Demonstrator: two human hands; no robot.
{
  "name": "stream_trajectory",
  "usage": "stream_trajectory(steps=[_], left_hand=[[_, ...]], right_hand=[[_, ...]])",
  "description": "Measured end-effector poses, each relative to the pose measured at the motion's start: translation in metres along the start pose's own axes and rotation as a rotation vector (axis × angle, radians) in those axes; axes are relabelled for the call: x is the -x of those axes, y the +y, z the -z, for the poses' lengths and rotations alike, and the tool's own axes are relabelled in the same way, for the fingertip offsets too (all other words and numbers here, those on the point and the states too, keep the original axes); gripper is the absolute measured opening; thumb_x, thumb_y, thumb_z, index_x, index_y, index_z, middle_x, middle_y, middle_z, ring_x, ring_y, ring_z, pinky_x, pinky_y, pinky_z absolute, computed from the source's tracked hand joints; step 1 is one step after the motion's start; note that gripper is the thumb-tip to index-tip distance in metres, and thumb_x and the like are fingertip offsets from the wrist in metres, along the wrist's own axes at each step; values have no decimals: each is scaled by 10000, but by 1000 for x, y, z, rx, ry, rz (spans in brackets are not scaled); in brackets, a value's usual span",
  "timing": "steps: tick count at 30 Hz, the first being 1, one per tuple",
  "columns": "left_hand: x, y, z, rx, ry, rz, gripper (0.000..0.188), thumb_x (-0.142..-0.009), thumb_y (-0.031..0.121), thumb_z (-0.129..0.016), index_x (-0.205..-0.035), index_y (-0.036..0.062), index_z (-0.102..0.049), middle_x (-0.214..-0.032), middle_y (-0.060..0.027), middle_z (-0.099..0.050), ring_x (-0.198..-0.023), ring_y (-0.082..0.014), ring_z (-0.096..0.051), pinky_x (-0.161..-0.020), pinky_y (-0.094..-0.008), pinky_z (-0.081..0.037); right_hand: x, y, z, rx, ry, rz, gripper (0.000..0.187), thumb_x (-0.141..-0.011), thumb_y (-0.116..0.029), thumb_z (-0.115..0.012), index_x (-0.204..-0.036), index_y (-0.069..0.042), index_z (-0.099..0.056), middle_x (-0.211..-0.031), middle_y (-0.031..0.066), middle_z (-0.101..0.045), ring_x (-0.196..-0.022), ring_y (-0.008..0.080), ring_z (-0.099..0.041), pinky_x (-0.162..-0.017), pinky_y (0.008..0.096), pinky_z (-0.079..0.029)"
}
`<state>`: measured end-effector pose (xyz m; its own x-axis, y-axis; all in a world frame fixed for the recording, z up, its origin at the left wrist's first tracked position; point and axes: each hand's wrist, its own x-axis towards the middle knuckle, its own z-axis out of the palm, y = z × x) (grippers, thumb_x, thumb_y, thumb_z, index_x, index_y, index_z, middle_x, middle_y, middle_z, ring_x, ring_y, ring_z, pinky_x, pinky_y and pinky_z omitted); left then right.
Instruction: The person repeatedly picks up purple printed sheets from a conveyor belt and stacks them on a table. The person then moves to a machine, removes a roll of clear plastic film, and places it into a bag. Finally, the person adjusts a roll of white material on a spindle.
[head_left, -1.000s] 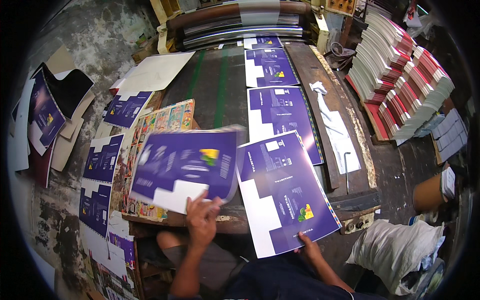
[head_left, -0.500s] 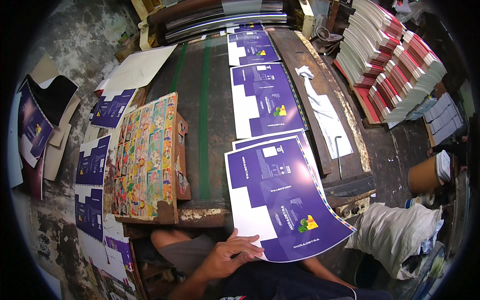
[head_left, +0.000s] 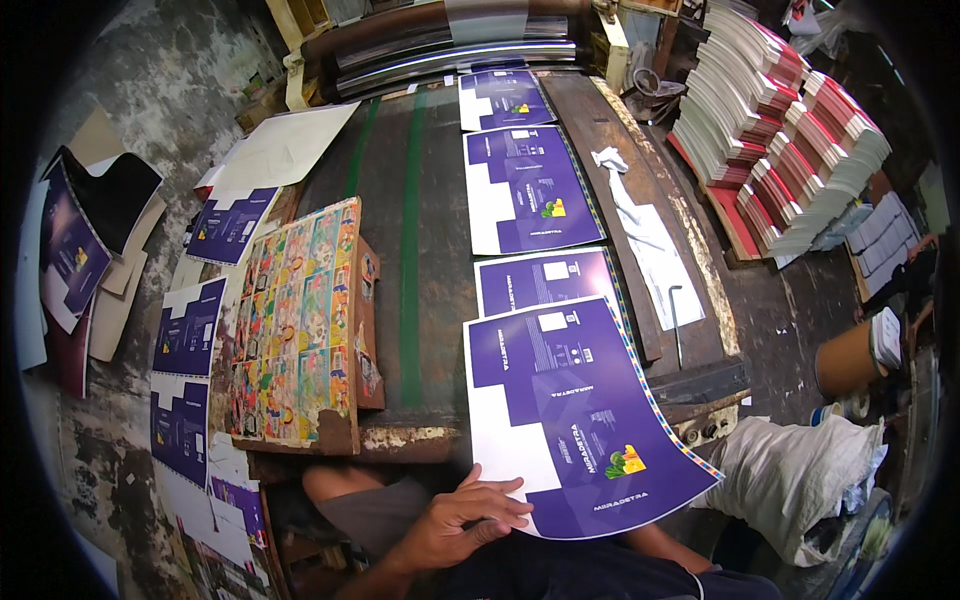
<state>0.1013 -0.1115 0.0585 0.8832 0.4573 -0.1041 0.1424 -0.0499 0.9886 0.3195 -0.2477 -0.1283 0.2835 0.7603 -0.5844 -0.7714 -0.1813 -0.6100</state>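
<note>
A printed purple sheet (head_left: 545, 400) with white stepped cut-out shapes hangs over the table's near edge, its right side curling. My left hand (head_left: 475, 515) grips its lower left corner, fingers along the white margin. My right forearm (head_left: 665, 550) passes beneath the sheet, which hides the right hand. The far edge of the held sheet overlaps a similar purple sheet (head_left: 520, 285) lying flat. Beyond that, more such sheets (head_left: 510, 190) run in a line toward metal rollers (head_left: 460, 65) at the far end.
A picture-covered wooden block (head_left: 295, 330) stands to the left, with purple sheets (head_left: 180, 430) beside it. Right of the sheet line lie a dark bar (head_left: 605, 215), a white cloth (head_left: 620, 185) and a bent metal rod (head_left: 678, 325). Stacked red-and-white printed material (head_left: 780, 150) and a white sack (head_left: 790, 480) are farther right.
The flat sheets have moved farther away toward the rollers. The held sheet has shifted slightly right and nearer, baring more of the sheet under it. My left hand keeps its grip.
</note>
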Motion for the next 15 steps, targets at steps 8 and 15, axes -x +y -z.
stream_trajectory(steps=[8, 15], left_hand=[[-21, -11, 10, -56, 43, -12, 186, -953, 270, -630, -1025, 140, -741, -1161, -8, -702, -1301, -272, -519, -1163, -591, -115], [-46, -30, 30, -90, 24, -9, 232, -969, 328, -598, -1038, 149, -729, -1205, -9, -678, -1333, -261, -483, -1168, -584, -102]], right_hand=[[-36, -12, -24, -240, 182, 150, 397, -990, -390, -479, -1164, -38, -536, -909, 100, -666, -702, 172, -643, -568, 324, -498], [-55, -22, -42, -392, 375, 289, 408, -989, -396, -477, -1175, -37, -532, -920, 103, -665, -712, 171, -642, -576, 334, -507]])
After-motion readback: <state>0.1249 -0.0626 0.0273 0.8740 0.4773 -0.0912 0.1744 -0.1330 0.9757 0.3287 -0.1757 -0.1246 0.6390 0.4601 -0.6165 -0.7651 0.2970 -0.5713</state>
